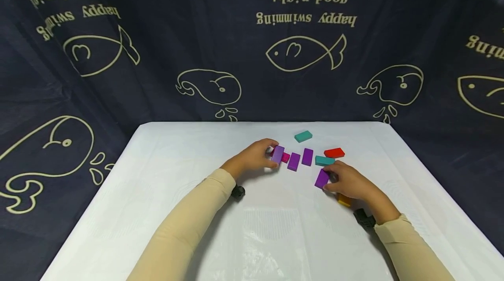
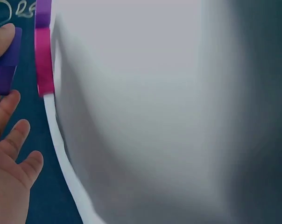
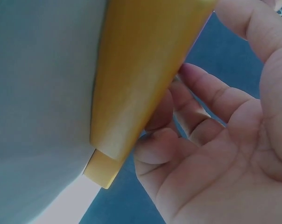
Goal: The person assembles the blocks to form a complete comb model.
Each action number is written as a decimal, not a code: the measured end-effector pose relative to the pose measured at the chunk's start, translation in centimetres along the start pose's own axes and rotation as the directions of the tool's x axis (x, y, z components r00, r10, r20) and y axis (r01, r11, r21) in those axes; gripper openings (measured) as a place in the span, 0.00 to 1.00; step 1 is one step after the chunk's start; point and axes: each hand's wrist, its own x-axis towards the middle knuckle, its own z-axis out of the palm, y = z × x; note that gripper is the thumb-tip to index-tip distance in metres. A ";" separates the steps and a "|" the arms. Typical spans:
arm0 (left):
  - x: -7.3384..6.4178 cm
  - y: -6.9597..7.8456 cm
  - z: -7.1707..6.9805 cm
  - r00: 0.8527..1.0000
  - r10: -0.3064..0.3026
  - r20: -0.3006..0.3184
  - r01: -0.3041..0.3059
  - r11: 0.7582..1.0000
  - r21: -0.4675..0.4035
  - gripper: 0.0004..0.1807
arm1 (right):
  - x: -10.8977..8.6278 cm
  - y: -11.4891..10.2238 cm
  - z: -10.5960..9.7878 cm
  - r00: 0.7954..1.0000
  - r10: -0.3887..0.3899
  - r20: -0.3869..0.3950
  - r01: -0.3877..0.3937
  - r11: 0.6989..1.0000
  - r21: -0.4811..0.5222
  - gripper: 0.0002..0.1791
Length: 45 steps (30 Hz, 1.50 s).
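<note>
My left hand (image 1: 255,156) pinches a purple block (image 1: 277,155) between thumb and fingertips. In the left wrist view this block (image 2: 9,58) is clear of the table, its other fingers spread below. Just past it lies a magenta block (image 1: 285,157), partly hidden in the head view. My right hand (image 1: 349,180) grips another purple block (image 1: 321,178) at its right side, thumb on the near end and fingers on the far end. A yellow-orange block (image 1: 344,200) lies partly under that hand and fills much of the right wrist view.
Two more purple blocks (image 1: 293,162) lie between the hands. A teal block (image 1: 324,161) and a red block (image 1: 334,153) sit just beyond the right hand, and another teal block (image 1: 303,136) is near the back edge of the white table (image 1: 189,141). A dark printed curtain (image 1: 244,44) hangs behind.
</note>
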 end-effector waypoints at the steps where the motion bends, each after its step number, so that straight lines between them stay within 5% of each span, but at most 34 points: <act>1: -0.2 -0.3 -0.3 1.000 -0.006 -0.014 0.007 1.000 0.007 0.37 | 0.0 0.0 0.0 1.000 0.006 0.002 -0.006 1.000 -0.001 0.31; 14: -2.0 -3.7 -2.5 0.991 -0.116 -0.074 0.117 0.993 0.015 0.36 | 0.1 0.4 0.1 0.999 0.029 0.015 -0.029 0.999 0.022 0.31; 29: -0.1 -5.8 -3.9 0.974 -0.223 -0.044 0.225 0.973 0.057 0.36 | -0.1 0.4 0.1 0.999 0.050 0.015 -0.050 0.998 0.035 0.32; 39: 0.3 -6.0 -3.8 0.971 -0.240 -0.017 0.241 0.962 0.127 0.41 | 0.0 0.1 0.2 0.999 0.050 0.015 -0.050 0.998 0.033 0.32; 45: 0.1 -7.2 -3.8 0.979 -0.204 -0.012 0.205 0.976 0.079 0.40 | 0.1 0.2 0.2 1.000 0.028 0.004 -0.028 0.999 0.032 0.31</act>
